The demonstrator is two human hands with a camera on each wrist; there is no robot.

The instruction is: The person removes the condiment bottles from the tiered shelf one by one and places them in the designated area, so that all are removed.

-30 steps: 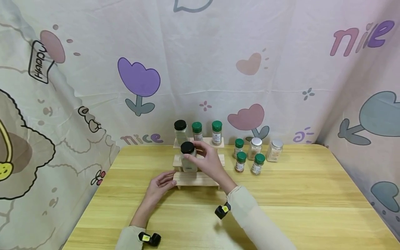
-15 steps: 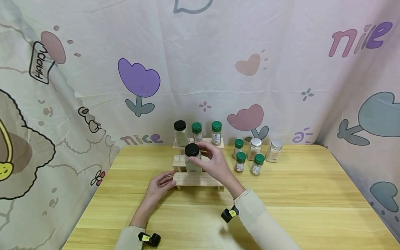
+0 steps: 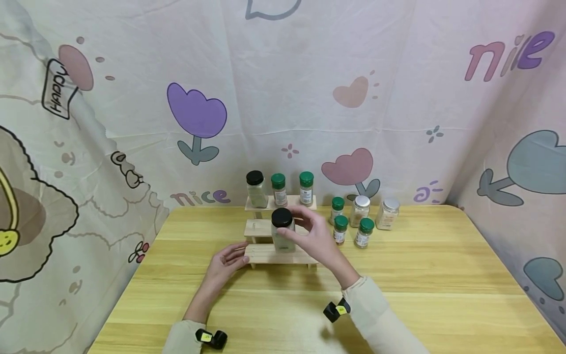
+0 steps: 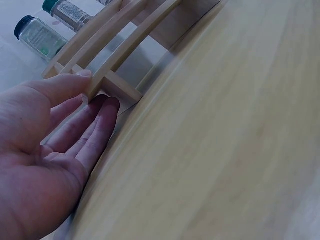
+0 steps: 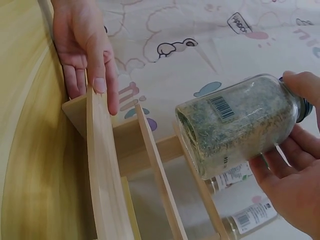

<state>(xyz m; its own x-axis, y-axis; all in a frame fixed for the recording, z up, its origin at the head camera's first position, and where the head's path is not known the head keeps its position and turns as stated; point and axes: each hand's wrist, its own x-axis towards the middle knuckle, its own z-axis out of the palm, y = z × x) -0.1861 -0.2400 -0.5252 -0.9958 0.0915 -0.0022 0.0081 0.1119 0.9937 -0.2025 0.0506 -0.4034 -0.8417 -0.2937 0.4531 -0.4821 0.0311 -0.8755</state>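
Note:
My right hand (image 3: 317,238) holds a glass spice jar (image 3: 281,240) with a black lid, thumb and fingers around its upper part. Dried green herb flakes and a barcode label show on the jar (image 5: 235,122) in the right wrist view. It is in front of the middle tier and over the lowest board of a three-tier wooden rack (image 3: 258,254). At the rack's left end, my left hand (image 3: 224,263) grips the lowest board; in the left wrist view the thumb lies on the board's edge and the fingers (image 4: 100,125) reach beneath it.
On the top tier stand another black-lidded jar (image 3: 256,191) and two green-lidded jars (image 3: 306,189). Right of the rack, several green-lidded jars (image 3: 363,233) and two silver-lidded jars (image 3: 388,214) stand on the wooden table (image 3: 420,275). A printed cloth (image 3: 274,98) hangs behind.
The right hand has carried the black-lidded jar rightward and slightly toward me, from the left of the rack to its middle. The left hand stays at the rack's left end.

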